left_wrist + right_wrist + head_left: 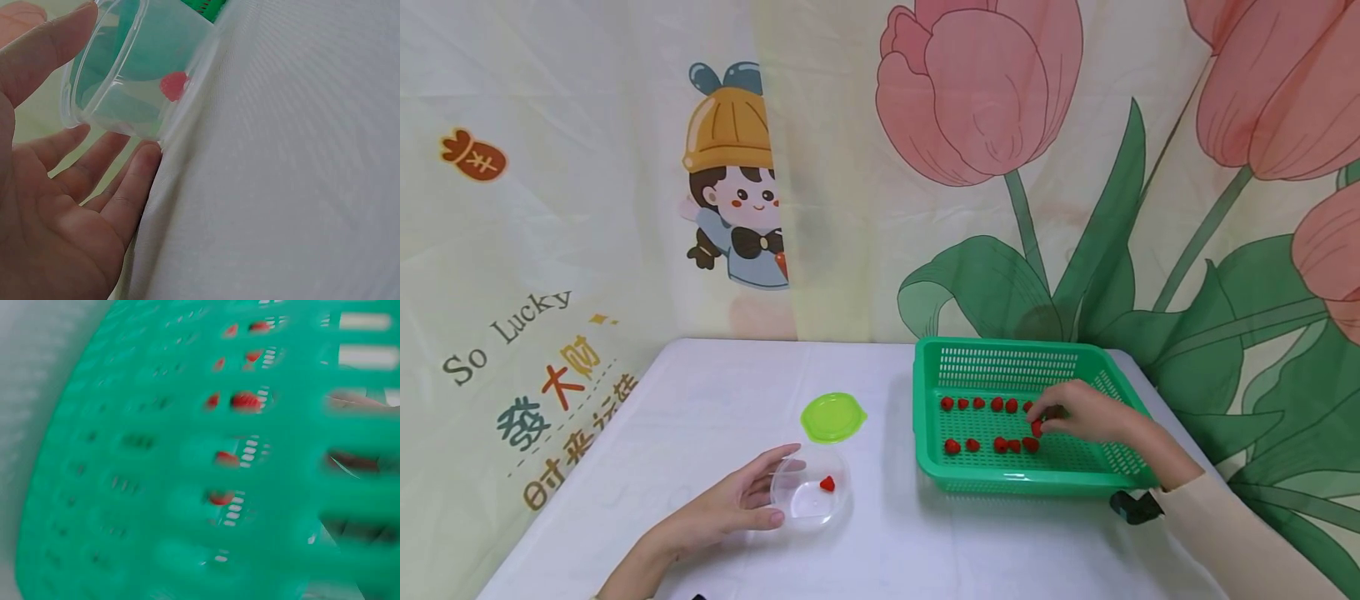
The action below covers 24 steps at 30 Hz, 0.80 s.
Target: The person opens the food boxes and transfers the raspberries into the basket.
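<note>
My left hand point(726, 508) is at the near left, its thumb and fingers set around the side of a clear plastic cup point(792, 508). One raspberry point(827, 483) lies inside that cup; the left wrist view shows the same raspberry point(174, 85) through the cup wall point(134, 94). Over the green basket point(1033, 477), my right hand point(1086, 410) pinches a raspberry point(1037, 428) between thumb and fingers. Two rows of raspberries lie on the basket floor, including one at the front left point(952, 447). Slots in the basket wall point(175, 531) partly hide the hand in the right wrist view.
A lime-green lid point(833, 417) lies on the white tablecloth point(722, 400) behind the cup. Beside the basket's front right corner, a black device point(1135, 507) sits at the right wrist. A printed curtain point(835, 208) hangs behind the table.
</note>
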{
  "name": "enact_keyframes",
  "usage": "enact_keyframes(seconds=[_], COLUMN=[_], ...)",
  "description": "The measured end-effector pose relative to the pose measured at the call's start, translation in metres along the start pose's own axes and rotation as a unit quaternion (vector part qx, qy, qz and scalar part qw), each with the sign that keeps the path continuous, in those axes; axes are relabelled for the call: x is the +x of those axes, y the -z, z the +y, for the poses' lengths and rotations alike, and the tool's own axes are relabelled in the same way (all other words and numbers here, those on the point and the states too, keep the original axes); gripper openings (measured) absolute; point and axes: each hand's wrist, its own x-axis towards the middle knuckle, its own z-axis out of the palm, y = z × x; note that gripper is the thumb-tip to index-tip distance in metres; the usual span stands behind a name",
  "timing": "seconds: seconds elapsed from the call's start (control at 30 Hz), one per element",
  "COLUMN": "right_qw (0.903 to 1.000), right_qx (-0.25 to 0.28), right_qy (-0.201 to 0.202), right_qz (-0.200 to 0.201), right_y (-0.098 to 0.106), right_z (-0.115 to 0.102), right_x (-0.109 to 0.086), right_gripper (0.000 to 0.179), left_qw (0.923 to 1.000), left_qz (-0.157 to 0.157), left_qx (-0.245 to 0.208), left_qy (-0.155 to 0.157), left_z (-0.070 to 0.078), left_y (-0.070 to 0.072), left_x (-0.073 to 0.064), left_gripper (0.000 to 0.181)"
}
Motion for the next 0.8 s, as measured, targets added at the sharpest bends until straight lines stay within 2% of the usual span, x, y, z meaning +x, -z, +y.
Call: enact_keyframes(seconds=[0.2,0.47,0.8], right_qw=[0.9999,0.9995,0.9991], right_qx=[-0.011,-0.013,-0.006], right_qy=[-0.002,-0.022,-0.041], right_qz=[0.008,0.019,0.01], right_y=[-0.008,-0.018,-0.026], right_z=[0.016,0.032,0.037], right_x=[-0.011,-0.017,-0.017], right_gripper=[0.015,0.015,0.016], left_qw=[0.9998,0.9999,0.9999], left_qz=[-0.008,-0.005,-0.005], left_qx=[-0.005,-0.008,-0.01], left_qy=[-0.017,-0.009,-0.011], left_z=[-0.001,0.001,-0.001], left_y=[0.0,0.0,0.0], left_x=[0.0,0.0,0.0], left_gripper=[0.085,0.085,0.085])
